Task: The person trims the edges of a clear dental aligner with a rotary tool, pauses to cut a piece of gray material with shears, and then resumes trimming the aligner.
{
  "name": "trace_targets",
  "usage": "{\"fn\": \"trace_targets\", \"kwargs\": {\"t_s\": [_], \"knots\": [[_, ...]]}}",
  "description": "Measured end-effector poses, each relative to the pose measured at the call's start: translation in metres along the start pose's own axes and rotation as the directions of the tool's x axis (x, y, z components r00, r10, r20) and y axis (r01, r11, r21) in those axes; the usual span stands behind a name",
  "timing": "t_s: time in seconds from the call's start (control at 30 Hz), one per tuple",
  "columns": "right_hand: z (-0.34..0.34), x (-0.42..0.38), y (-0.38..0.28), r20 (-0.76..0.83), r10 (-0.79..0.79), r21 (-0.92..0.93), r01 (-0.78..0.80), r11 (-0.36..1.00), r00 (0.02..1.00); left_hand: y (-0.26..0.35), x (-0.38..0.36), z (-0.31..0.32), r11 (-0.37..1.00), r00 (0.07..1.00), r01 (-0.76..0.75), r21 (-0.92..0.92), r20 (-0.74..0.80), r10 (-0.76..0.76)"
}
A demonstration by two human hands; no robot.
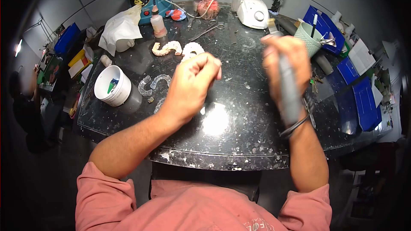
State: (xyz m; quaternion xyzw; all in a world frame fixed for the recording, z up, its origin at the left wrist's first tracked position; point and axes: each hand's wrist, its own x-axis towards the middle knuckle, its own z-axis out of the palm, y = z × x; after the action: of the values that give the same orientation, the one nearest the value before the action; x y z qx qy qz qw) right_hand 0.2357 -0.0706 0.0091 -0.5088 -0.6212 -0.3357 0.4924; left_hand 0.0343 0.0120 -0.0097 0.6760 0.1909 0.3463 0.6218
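Observation:
My right hand [295, 60] is raised over the right side of the black bench. Its fingers are wrapped round a grey rotary handpiece [289, 92], blurred by motion, with a dark cord near the wrist. My left hand [192, 81] is closed, fingers curled, over the middle-left; whatever it may hold is hidden. Just beyond it lie two dental arch models, one pale pink [167, 49] and one whitish [192, 48], partly covered by the hand. Several clear dental aligners, among them one aligner [145, 86], rest left of that hand. Another faint clear aligner [248, 43] lies farther right.
A white tub [113, 86] with small items stands on the left. At the back are a blue machine [158, 2], a bottle [159, 26], scissors [207, 31] and a white control box [252, 13]. A green cup [306, 38] of tools and blue bins [366, 102] line the right.

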Motion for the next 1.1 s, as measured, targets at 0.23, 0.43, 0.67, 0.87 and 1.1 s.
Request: {"fn": "trace_targets", "kwargs": {"t_s": [0.23, 0.43, 0.67, 0.87, 1.1], "knots": [[-0.029, -0.002, 0.044, 0.271, 0.866, 0.387, -0.871, 0.301, 0.42, 0.001, 0.005, 0.006, 0.957, 0.997, -0.041, 0.287, 0.072, 0.021], [-0.027, -0.01, 0.058, 0.433, 0.87, -0.462, -0.77, 0.439, 0.236, 0.006, 0.027, 0.002, 0.749, 0.992, 0.028, 0.662, 0.075, -0.102], [-0.028, -0.012, 0.056, 0.406, 0.886, -0.666, -0.592, 0.454, 0.223, -0.054, 0.144, -0.007, 0.461, 0.932, -0.225, 0.859, 0.051, 0.359], [-0.031, -0.014, 0.059, 0.387, 0.88, -0.652, -0.593, 0.473, 0.276, -0.072, 0.188, 0.013, 0.247, 0.986, 0.084, 0.965, -0.116, 0.121], [-0.03, -0.017, 0.06, 0.315, 0.857, -0.587, -0.626, 0.513, 0.407, -0.036, 0.19, -0.015, 0.774, 0.993, -0.008, 0.633, -0.087, 0.082]]}}
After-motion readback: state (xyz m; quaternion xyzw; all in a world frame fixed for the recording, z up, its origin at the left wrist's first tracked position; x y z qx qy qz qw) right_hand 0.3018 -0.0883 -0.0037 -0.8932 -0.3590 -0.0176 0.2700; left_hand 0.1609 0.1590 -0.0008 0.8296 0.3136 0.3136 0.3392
